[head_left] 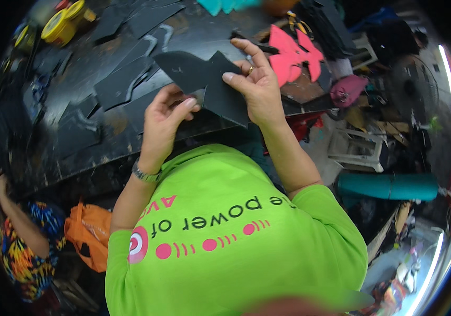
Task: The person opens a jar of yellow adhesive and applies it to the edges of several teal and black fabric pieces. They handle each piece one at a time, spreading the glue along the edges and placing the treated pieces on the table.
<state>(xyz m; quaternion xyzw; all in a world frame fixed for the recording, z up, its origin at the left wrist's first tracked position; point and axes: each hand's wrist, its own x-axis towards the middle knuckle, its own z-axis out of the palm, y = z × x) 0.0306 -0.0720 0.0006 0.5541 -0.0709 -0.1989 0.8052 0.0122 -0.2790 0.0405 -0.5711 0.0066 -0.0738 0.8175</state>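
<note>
A flat black cut-out sheet (212,79) with pointed corners and a notch is held up over the near edge of the worktable. My right hand (259,87) grips its right side, the thumb on the upper face and the index finger stretched upward. On the other side, my left hand (168,113) pinches the sheet beside the notch with thumb and fingertips. A small greyish, shiny patch (198,97) shows at the left fingertips; I cannot tell whether it is part of the sheet. The fingers under the sheet are hidden.
Black cut pieces (123,79) lie across the dark worktable (73,168). Pink leaf-shaped pieces (295,55) rest at the right, yellow tubs (59,27) far left. An orange bag (88,234) and another person's arm (23,224) are lower left. A white stool (357,150) and teal roll (387,186) stand right.
</note>
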